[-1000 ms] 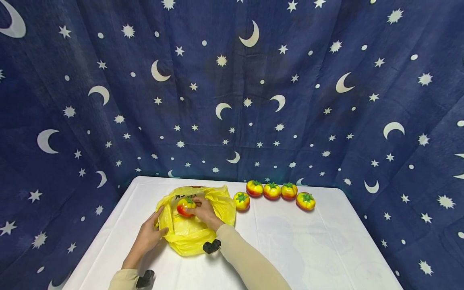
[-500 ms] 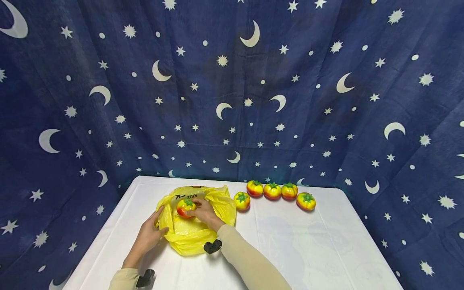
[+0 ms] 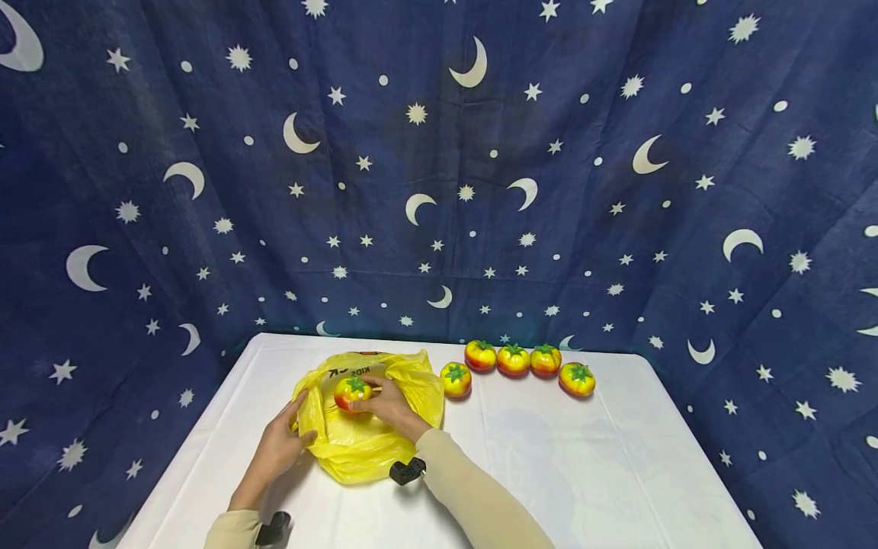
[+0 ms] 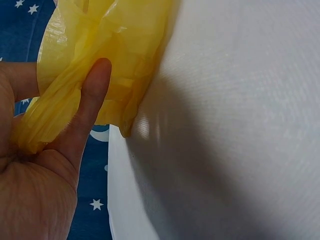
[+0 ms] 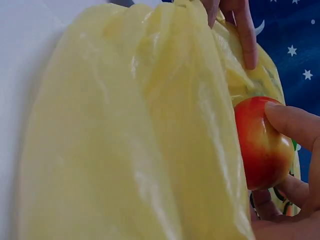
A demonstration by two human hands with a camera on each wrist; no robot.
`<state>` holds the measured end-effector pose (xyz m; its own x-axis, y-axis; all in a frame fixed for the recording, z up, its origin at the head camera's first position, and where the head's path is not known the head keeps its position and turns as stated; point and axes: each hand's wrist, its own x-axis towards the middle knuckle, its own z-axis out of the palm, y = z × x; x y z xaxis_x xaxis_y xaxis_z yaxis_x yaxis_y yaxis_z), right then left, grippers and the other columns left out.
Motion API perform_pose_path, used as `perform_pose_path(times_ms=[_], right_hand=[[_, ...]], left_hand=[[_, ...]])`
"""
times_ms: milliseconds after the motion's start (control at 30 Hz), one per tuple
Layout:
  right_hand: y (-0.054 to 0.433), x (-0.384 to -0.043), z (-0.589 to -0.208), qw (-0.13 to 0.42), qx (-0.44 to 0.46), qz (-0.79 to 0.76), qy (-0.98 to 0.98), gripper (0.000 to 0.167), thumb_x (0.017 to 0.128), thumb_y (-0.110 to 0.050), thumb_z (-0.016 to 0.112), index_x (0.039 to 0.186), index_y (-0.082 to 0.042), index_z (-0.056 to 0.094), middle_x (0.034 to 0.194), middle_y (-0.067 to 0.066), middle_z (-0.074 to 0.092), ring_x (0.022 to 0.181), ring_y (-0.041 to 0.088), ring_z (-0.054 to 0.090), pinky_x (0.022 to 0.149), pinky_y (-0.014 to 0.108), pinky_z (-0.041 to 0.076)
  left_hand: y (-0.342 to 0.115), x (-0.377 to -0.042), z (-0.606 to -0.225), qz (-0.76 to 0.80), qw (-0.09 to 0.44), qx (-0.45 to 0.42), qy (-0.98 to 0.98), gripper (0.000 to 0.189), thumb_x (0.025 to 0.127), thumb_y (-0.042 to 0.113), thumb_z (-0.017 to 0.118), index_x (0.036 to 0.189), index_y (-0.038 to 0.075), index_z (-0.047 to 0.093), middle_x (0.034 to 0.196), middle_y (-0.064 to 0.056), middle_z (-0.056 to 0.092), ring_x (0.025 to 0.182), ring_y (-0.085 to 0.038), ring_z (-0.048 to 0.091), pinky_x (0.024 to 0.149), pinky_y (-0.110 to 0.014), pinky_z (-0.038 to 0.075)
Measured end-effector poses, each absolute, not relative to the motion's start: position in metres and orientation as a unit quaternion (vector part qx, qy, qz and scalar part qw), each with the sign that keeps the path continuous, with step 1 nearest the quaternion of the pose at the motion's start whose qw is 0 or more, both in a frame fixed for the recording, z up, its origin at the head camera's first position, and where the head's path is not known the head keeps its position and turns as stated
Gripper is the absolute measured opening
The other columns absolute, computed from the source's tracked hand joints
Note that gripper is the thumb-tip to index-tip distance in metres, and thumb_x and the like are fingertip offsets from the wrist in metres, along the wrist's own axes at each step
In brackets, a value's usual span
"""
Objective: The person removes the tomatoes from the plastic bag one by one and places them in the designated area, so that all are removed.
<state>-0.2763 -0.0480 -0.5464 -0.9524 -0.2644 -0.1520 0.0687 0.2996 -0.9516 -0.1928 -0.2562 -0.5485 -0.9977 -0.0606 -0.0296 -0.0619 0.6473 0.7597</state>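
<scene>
A yellow plastic bag (image 3: 357, 451) lies with its mouth spread wide on the white table. My left hand (image 3: 277, 442) grips its left rim; in the left wrist view the thumb (image 4: 95, 90) presses the gathered plastic against the fingers. Inside the bag's mouth, my right hand (image 3: 387, 404) holds a red and yellow toy tomato (image 3: 352, 393), green leaves up. The right wrist view shows the thumb on the tomato's side (image 5: 260, 150) and fingers beneath, with the bag wall hiding its other side. Another toy tomato (image 3: 456, 380) sits right beside the bag.
Several more toy tomatoes stand toward the back of the table (image 3: 549, 457), among them one at the right end (image 3: 577, 380). A dark blue curtain (image 3: 384, 229) with moons and stars hangs behind and around the table.
My right wrist has shifted very slightly to the right, while its hand keeps hold of the toy tomato in the bag's mouth. The left hand stays on the rim.
</scene>
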Motion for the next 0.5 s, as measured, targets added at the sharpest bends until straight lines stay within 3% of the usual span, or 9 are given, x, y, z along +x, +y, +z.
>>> perform_pose_path(times_ms=[500], right_hand=[[-0.036, -0.259, -0.534, 0.143, -0.100, -0.582, 0.795, 0.057, 0.074, -0.023, 0.086, 0.126, -0.020, 0.063, 0.121, -0.002, 0.063, 0.106, 0.016, 0.061, 0.095, 0.034, 0.056]], left_hand=[[-0.256, -0.192, -0.551, 0.417, -0.015, -0.025, 0.908, 0.083, 0.084, 0.003, 0.066, 0.156, 0.006, 0.024, 0.158, -0.030, 0.023, 0.146, -0.050, 0.021, 0.120, -0.061, 0.020]])
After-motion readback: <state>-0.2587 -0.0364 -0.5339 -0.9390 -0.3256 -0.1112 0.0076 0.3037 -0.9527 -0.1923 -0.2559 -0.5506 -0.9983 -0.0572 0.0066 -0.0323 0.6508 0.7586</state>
